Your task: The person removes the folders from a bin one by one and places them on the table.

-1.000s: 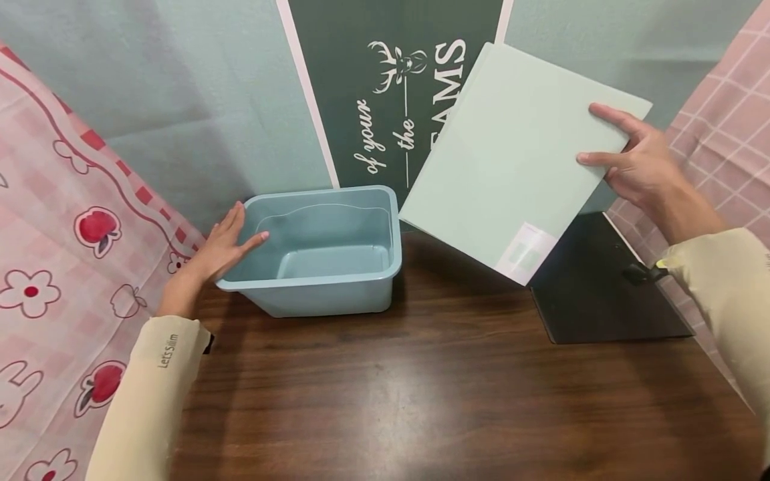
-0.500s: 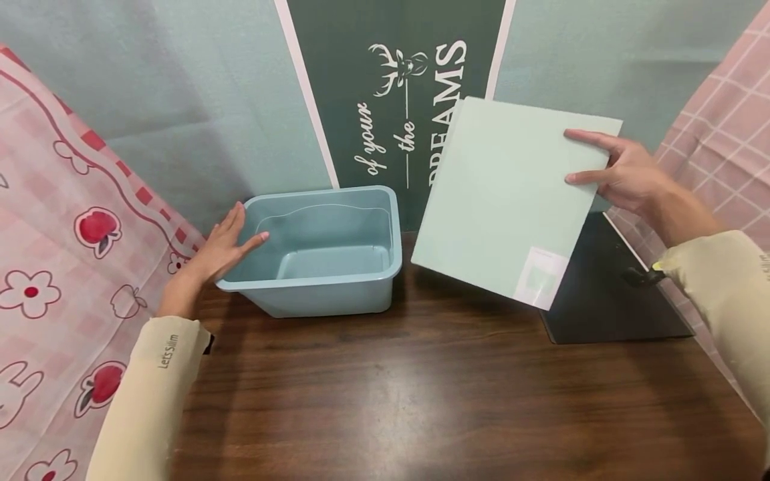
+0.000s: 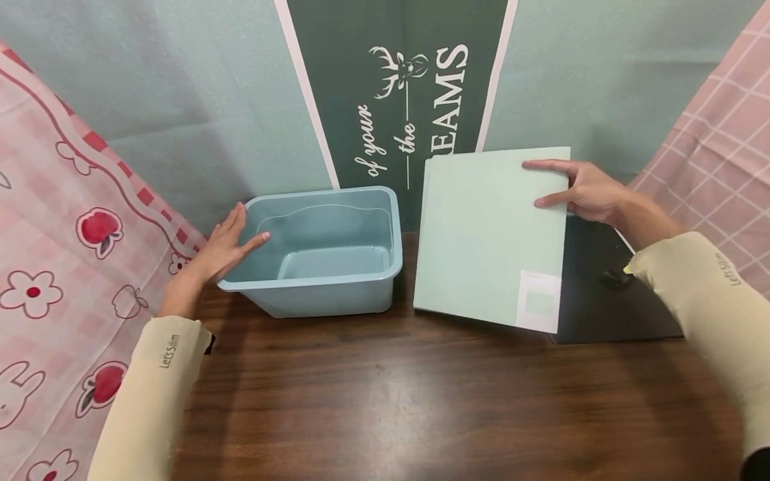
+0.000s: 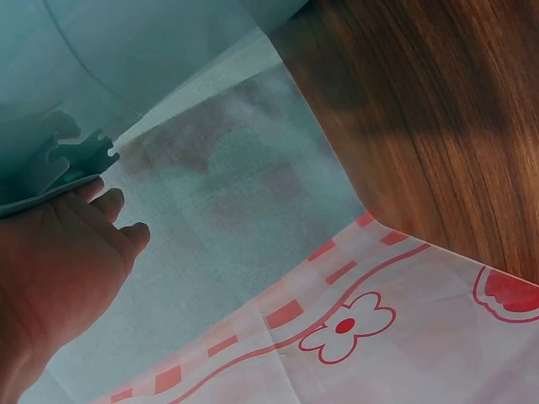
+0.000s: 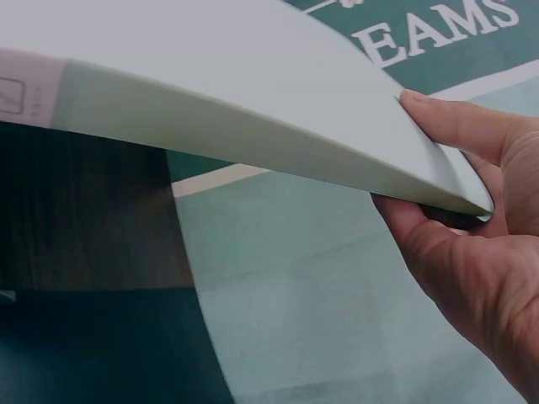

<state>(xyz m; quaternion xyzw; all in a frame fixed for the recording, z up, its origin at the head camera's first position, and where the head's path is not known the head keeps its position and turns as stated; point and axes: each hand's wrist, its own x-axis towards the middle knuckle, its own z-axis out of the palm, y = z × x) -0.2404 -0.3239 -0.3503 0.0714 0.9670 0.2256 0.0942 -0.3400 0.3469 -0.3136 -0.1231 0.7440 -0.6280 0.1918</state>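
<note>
My right hand (image 3: 592, 190) holds a pale green file folder (image 3: 481, 227) by its upper right edge, two digits spread over the front cover. In the right wrist view, the thumb lies on one face of the folder (image 5: 219, 50) and fingers support the other. A white label (image 3: 538, 300) marks its lower right corner. The folder stands nearly upright, its lower edge close over the table. My left hand (image 3: 219, 248) grips the left rim of a blue plastic bin (image 3: 325, 298), thumb over the inside; only a few fingertips show in the left wrist view.
Behind the folder, on the right, a flat black panel (image 3: 613, 314) lies partly covered. A dark wooden table (image 3: 385, 401) stretches across the front. Printed cloth (image 3: 234, 100) hangs at the back, with pink curtains (image 3: 72, 267) on both sides.
The right hand has brought the folder down and left, turning it from a slant to nearly upright beside the bin. My left hand and the bin have stayed put.
</note>
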